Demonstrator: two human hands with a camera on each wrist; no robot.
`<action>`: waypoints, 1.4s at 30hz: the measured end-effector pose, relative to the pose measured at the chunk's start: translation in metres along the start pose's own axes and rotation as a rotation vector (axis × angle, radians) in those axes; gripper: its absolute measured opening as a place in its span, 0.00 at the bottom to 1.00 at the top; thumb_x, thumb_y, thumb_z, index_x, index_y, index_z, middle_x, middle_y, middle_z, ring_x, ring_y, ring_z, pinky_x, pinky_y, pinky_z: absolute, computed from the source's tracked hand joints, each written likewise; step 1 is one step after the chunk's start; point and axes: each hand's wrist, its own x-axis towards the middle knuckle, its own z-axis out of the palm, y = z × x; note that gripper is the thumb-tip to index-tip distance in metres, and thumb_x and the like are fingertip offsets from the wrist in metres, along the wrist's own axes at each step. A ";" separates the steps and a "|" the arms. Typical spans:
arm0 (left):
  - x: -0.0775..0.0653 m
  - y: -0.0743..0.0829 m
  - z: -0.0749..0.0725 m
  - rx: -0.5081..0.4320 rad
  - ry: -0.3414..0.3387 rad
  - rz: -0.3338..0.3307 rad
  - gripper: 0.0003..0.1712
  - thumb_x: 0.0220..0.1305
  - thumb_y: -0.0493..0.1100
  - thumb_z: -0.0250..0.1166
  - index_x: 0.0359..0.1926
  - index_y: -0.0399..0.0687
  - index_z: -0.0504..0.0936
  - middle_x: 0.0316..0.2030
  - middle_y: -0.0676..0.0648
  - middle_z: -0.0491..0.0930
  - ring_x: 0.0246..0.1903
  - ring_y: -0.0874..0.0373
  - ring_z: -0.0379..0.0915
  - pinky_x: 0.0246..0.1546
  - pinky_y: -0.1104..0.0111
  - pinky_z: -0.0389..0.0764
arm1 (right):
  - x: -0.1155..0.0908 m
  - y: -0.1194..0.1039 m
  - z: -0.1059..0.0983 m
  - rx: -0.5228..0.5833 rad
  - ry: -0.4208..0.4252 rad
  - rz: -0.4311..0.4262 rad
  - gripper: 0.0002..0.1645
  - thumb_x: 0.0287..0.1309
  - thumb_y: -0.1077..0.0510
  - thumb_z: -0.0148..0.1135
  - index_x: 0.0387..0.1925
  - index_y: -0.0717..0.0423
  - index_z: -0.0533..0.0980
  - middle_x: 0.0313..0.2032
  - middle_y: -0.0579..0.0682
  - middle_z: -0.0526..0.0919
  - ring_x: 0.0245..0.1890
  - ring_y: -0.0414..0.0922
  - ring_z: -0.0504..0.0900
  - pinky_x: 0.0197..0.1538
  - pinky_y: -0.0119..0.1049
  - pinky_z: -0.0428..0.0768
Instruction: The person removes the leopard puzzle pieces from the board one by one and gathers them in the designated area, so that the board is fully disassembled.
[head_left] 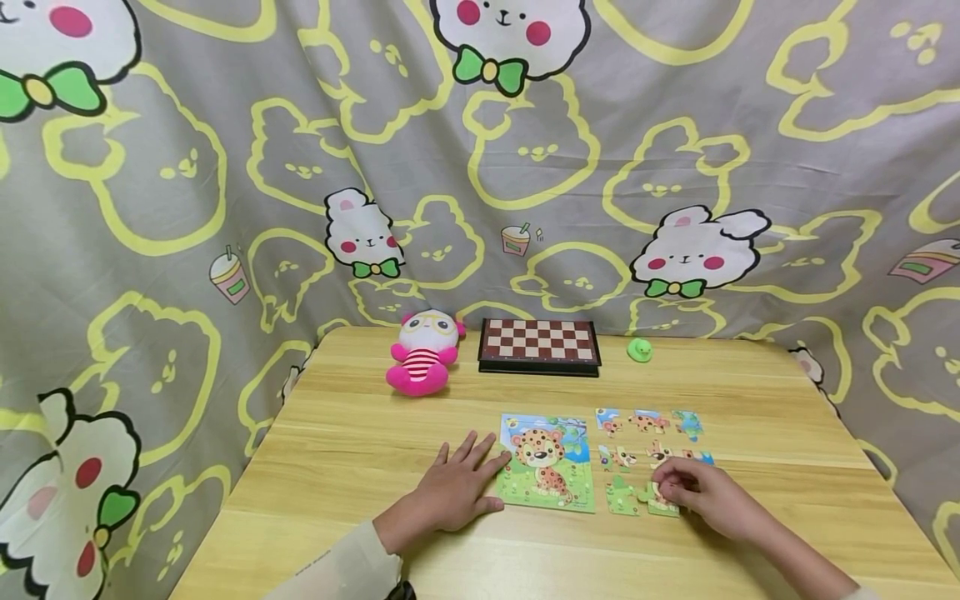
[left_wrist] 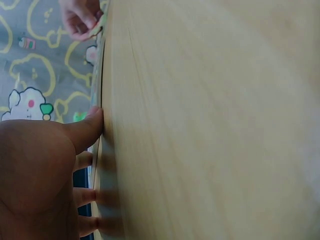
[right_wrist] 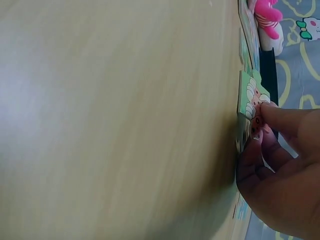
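In the head view my left hand (head_left: 459,487) lies spread on the wooden table, fingers straight, its fingertips and thumb at the left edge of a square leopard picture board (head_left: 551,492). To the right of the board, my right hand (head_left: 705,493) pinches a jigsaw piece (head_left: 663,506) between thumb and fingers. The right wrist view shows this piece (right_wrist: 250,95) tilted up, green with part of the spotted animal. A green corner piece (head_left: 621,497) lies just left of it. More jigsaw pieces (head_left: 648,422) lie spaced in rows behind, some partly hidden by the right hand.
At the back of the table (head_left: 337,467) sit a pink plush toy (head_left: 420,358), a folded chessboard box (head_left: 540,346) and a small green toy (head_left: 640,350). A patterned curtain (head_left: 450,150) hangs behind and along the sides.
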 end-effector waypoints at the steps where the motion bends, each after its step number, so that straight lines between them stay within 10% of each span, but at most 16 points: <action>1: 0.000 0.000 0.000 0.001 0.000 0.001 0.43 0.72 0.71 0.52 0.82 0.69 0.54 0.82 0.47 0.47 0.81 0.41 0.41 0.71 0.34 0.55 | -0.001 0.001 -0.001 -0.016 0.006 -0.001 0.08 0.70 0.64 0.63 0.48 0.60 0.81 0.38 0.47 0.83 0.36 0.34 0.79 0.38 0.30 0.79; 42: 0.000 0.000 0.001 -0.001 -0.001 0.003 0.43 0.72 0.71 0.52 0.82 0.70 0.53 0.83 0.48 0.46 0.81 0.41 0.41 0.72 0.34 0.55 | -0.012 0.009 0.003 -0.195 0.133 0.002 0.05 0.65 0.55 0.70 0.42 0.47 0.83 0.39 0.41 0.80 0.34 0.32 0.72 0.35 0.29 0.75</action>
